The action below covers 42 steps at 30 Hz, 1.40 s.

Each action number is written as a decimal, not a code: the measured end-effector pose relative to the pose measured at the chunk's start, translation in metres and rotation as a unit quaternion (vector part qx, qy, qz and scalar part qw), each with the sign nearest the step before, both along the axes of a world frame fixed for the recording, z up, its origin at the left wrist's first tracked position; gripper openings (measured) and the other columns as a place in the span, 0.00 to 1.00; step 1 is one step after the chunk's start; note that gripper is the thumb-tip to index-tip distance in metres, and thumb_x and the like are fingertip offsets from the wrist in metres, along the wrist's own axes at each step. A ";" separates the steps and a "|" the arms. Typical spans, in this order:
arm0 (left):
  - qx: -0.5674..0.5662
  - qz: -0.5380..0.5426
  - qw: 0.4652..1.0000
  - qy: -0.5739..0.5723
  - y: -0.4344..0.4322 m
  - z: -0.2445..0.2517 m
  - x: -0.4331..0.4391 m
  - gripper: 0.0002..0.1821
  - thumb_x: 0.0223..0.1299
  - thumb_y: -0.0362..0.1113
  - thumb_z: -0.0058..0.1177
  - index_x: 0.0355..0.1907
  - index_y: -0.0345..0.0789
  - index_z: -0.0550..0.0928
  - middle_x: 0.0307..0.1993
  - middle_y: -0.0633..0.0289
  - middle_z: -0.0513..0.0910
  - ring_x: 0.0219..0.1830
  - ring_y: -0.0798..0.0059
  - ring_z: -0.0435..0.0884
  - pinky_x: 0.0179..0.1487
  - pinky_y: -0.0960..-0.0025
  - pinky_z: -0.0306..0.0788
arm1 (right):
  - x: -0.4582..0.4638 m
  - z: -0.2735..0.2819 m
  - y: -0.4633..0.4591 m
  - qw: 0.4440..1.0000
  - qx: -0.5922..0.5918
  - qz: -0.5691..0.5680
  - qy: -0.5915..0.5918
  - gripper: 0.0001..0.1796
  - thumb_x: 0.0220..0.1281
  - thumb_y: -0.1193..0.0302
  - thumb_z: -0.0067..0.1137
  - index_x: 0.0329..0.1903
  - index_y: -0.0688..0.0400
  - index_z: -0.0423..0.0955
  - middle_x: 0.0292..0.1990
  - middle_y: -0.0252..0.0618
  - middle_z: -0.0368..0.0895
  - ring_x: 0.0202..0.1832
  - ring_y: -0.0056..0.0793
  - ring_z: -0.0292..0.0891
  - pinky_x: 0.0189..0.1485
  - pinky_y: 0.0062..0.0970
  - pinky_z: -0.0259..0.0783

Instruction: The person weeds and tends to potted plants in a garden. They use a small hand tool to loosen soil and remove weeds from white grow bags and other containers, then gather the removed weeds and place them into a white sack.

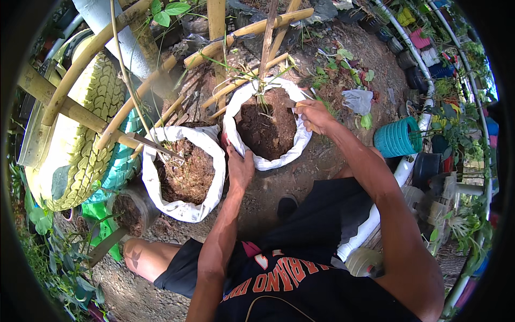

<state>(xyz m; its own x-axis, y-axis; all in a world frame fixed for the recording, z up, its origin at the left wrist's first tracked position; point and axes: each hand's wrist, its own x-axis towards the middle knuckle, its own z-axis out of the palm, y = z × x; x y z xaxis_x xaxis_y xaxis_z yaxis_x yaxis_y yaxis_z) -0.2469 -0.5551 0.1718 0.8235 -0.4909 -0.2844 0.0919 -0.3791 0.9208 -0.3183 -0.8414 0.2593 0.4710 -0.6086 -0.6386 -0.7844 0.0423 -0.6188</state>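
A white sack planter [268, 164] with a rolled rim stands on the ground before me, holding dark brown soil [267, 129]. A plant stem [262, 102] rises from the soil near the far rim, beside a wooden stake [268, 40]. My left hand [240, 166] rests against the planter's near left outer side, fingers spread along the wall. At the right rim, my right hand [316, 116] is closed around a small hand tool [297, 105]; its short end points over the soil, and the fist hides most of it. A second white sack planter [193, 213], with drier, fibrous soil, stands to the left.
A bamboo frame [141, 102] crosses behind and left of the planters. Painted tires [86, 133] stand at far left. At right are a teal perforated basket [396, 137], a crumpled plastic bag [357, 100] and a white pipe [420, 60]. A clear container of soil [134, 213] lies at lower left.
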 end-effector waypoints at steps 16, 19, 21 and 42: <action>-0.014 0.008 1.000 -0.002 0.001 -0.031 0.000 0.34 0.70 0.43 0.59 0.66 0.20 0.67 0.56 0.34 0.80 0.58 0.49 0.80 0.66 0.56 0.70 | 0.017 0.046 0.031 0.887 -0.319 0.308 0.131 0.21 0.65 0.65 0.61 0.60 0.55 0.80 0.44 0.58 0.88 0.49 0.59 0.86 0.57 0.51 0.79; -0.009 -0.016 0.999 0.028 -0.008 -0.013 -0.010 0.47 0.69 0.47 0.62 0.76 0.19 0.56 0.68 0.29 0.70 0.70 0.46 0.73 0.74 0.56 0.64 | -0.027 0.114 0.046 0.852 -0.332 0.365 0.176 0.20 0.64 0.67 0.63 0.58 0.55 0.80 0.40 0.58 0.88 0.47 0.57 0.87 0.53 0.51 0.80; -0.027 -0.004 0.999 0.020 -0.009 0.005 -0.013 0.54 0.68 0.48 0.63 0.80 0.19 0.48 0.74 0.26 0.63 0.76 0.44 0.67 0.79 0.56 0.58 | -0.026 0.143 0.057 0.804 -0.327 0.441 0.230 0.21 0.63 0.69 0.63 0.59 0.56 0.81 0.40 0.57 0.89 0.46 0.54 0.88 0.51 0.50 0.81; 0.031 0.000 0.998 -0.048 -0.011 -0.024 -0.019 0.52 0.64 0.45 0.62 0.73 0.08 0.52 0.60 0.15 0.73 0.66 0.27 0.75 0.73 0.49 0.64 | -0.004 0.102 0.055 0.634 -0.308 0.671 0.230 0.19 0.56 0.71 0.63 0.53 0.58 0.83 0.39 0.52 0.90 0.43 0.52 0.88 0.46 0.49 0.83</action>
<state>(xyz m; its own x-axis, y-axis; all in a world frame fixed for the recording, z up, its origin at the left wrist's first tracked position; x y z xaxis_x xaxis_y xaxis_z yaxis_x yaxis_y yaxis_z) -0.2662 -0.5665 0.1478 0.8487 -0.4747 -0.2333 0.0043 -0.4350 0.9004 -0.3228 -0.7859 0.3614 0.6785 -0.0578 -0.7323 0.0389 -0.9927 0.1144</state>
